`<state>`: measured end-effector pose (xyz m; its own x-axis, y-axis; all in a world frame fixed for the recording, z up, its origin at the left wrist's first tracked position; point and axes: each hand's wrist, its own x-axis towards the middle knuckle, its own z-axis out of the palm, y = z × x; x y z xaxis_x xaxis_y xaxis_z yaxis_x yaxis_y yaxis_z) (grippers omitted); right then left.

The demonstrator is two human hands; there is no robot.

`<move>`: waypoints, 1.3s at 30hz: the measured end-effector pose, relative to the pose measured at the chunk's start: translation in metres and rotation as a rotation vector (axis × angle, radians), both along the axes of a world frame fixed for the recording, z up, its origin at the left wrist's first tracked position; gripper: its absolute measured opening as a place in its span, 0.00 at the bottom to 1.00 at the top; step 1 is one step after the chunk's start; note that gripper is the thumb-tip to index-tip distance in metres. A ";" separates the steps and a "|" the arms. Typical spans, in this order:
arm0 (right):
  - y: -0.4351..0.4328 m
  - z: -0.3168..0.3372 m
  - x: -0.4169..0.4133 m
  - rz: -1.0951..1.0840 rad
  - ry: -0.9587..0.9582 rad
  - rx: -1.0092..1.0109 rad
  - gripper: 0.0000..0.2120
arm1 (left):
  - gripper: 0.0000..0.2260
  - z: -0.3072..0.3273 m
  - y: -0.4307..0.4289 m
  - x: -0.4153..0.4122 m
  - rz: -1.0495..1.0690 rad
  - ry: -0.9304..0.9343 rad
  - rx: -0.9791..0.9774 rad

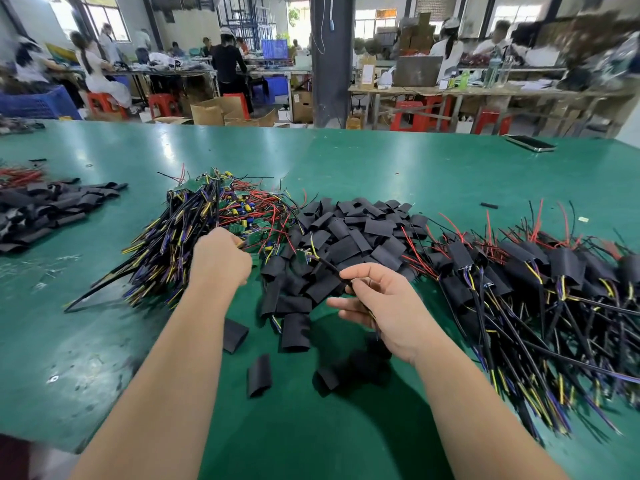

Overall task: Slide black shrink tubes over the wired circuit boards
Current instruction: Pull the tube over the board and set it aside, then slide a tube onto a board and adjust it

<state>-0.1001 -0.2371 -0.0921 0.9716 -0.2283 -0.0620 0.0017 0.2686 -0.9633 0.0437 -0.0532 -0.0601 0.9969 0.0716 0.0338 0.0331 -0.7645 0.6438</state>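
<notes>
A heap of bare wired circuit boards (207, 216) lies on the green table (381, 168), left of centre. My left hand (220, 259) is curled at its near edge, gripping wires from that heap. Black shrink tubes (349, 237) are piled in the middle, with loose ones (259, 374) nearer me. My right hand (384, 306) pinches the black cable of a wired board (303, 256) that lies on the tube pile. Boards with tubes on them (519, 271) are stacked at the right.
More black tubes (45, 209) and red wires lie at the far left. A phone (530, 143) sits near the table's far right edge. A small black piece (489, 205) lies alone. Other workers sit at benches behind the table.
</notes>
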 end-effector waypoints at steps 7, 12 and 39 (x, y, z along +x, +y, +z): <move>-0.004 0.004 -0.001 -0.104 -0.128 0.110 0.12 | 0.12 0.004 -0.015 -0.023 -0.204 -0.318 -0.073; -0.003 0.006 -0.004 -0.104 -0.172 0.006 0.12 | 0.20 -0.003 -0.054 -0.050 -0.526 0.124 -0.672; -0.002 0.000 -0.008 -0.138 -0.161 -1.161 0.09 | 0.12 -0.022 -0.016 -0.039 -0.394 0.522 -1.582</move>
